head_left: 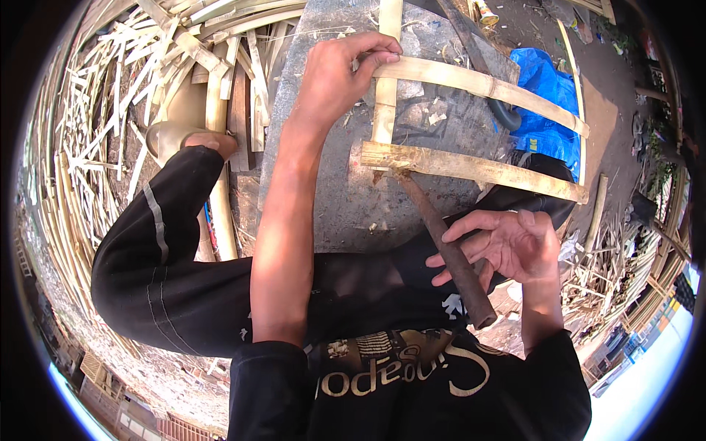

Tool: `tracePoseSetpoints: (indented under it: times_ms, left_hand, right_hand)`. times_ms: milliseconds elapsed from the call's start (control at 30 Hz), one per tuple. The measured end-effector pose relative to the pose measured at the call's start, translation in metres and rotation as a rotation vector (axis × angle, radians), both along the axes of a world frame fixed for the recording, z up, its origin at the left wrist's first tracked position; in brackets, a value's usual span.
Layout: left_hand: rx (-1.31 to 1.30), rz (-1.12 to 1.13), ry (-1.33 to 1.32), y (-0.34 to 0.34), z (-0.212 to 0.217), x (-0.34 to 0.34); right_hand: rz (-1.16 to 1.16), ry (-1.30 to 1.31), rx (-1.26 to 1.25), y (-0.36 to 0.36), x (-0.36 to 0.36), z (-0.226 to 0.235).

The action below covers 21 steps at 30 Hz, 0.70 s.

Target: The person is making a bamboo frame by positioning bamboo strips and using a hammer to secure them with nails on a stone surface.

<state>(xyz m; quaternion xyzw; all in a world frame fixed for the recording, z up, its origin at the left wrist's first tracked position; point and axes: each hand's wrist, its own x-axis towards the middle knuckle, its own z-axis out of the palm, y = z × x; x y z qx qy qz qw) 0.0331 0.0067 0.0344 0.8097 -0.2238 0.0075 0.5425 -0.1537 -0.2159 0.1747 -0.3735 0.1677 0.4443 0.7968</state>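
A frame of flat bamboo slats lies over a grey work board (323,187). Between thumb and fingertips, my left hand (334,73) pinches the end of the far cross slat (478,82), where it meets an upright slat (385,110). Nearer to me runs a second cross slat (471,167), and a thin slat (576,95) joins both at the right. My right hand (511,246) is palm up with fingers spread. Some of its fingers pass behind a dark brown rod-like handle (445,239), which slants from the near slat toward my lap without being gripped.
Piles of split bamboo strips (81,162) spread on the left, and more strips (618,272) lie at the right. A blue plastic sheet (540,81) sits beyond the frame. A dark curved-ended metal tool (504,114) rests across the board. My bent leg (169,257) flanks the board.
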Motion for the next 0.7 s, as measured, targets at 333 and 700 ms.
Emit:
tracePoseSetpoints:
  times_ms: [333,700]
  left_hand:
    - [0.029,-0.027,-0.067,0.002,0.0,0.003]
    - [-0.066,-0.07,0.005,-0.002,-0.003,0.01]
  right_hand:
    - [0.342,0.329,-0.504,0.007,-0.045,0.021]
    - [0.696,0.12,-0.993,-0.036,-0.055,0.134]
